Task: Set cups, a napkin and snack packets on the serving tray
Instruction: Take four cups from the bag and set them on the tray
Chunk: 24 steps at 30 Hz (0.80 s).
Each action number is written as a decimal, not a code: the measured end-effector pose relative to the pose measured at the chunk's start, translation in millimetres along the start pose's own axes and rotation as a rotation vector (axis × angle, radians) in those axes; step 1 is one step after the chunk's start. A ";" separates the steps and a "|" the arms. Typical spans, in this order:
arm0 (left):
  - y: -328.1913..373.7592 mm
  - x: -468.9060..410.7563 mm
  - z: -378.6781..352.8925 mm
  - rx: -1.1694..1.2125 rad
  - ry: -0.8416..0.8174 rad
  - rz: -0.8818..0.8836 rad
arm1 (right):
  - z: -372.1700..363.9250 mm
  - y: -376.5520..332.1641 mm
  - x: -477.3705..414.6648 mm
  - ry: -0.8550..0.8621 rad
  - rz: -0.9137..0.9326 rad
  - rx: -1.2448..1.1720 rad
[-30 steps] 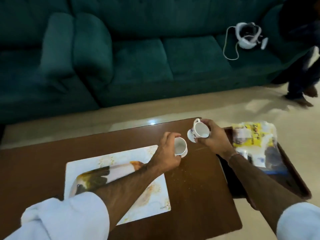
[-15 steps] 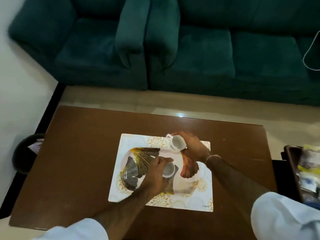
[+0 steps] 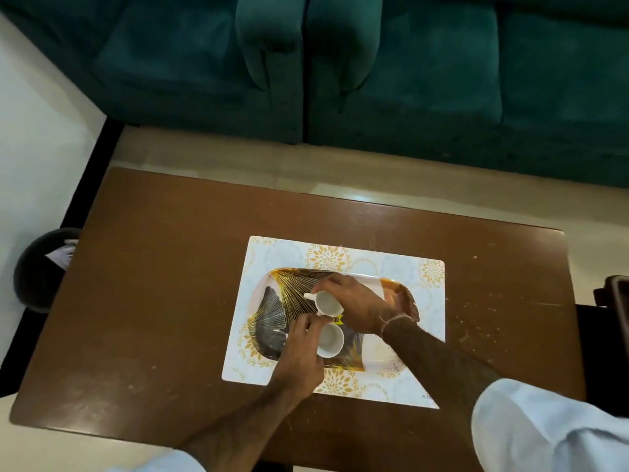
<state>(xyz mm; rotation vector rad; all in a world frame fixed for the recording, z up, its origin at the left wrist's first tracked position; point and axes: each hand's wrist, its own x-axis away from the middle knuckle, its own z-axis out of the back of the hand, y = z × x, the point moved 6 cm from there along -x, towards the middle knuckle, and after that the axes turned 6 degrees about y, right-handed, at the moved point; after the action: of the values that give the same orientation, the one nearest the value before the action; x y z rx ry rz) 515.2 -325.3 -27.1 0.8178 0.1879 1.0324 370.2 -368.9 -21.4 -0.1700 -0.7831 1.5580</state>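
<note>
The left hand is gripping the near cup and the right hand the far cup, both resting mid-tray on the serving tray, far cup at 12 o'clock; napkin and snack packets, unseen here, are remaining.

Head camera (1 view) looks steeply down, table near.

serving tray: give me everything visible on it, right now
The serving tray is a rounded oblong with a raised rim, glossy, printed with gold-lined fan leaves in dark grey, white and orange. It lies flat on a floral placemat on the brown table. Two white cups stand upright on it, touching, one gripped by each hand. A small yellow sticker shows between them. No napkin or packets visible.
</note>
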 end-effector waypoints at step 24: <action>21.6 -28.4 69.9 -0.088 0.184 -0.013 | 12.4 4.7 9.8 0.118 -0.059 -0.005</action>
<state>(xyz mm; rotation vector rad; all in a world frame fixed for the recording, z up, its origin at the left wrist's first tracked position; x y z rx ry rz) 520.4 -379.0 29.9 0.6410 0.3016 1.0961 358.0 -364.1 -11.4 -0.2381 -0.6941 1.4764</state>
